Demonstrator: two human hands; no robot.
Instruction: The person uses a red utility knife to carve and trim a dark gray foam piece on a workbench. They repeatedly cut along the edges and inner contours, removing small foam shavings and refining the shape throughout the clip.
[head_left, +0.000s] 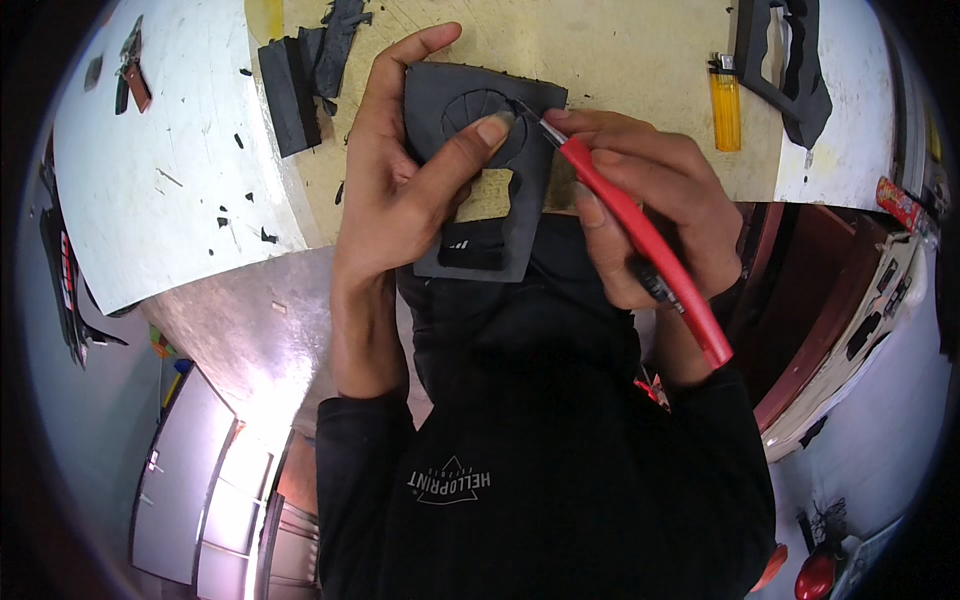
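1. Left hand (395, 190) pinning one dark grey foam sheet (485, 175) flat at the near edge of the tabletop (180, 160); thumb pressed across a scored circle, fingers (400, 60) curled over the sheet's far left corner, seemingly to stop it sliding under the blade.
2. Right hand (650, 215) closed around one red-handled craft knife (640, 235), gripped pen-fashion near the tip, likely for fine control; blade point touching the circle's upper right rim.
3. Sheet kept close to the body, half overhanging the tabletop edge, with cut-out openings already showing in its lower part.
4. One yellow lighter (725, 105) lying well to the right, out of the way.
5. One black foam frame (785, 60) at upper right; a cluster of black foam offcuts (300, 75) at upper left, at least three pieces, exact count hard to tell.
6. Small black crumbs scattered over the white part.
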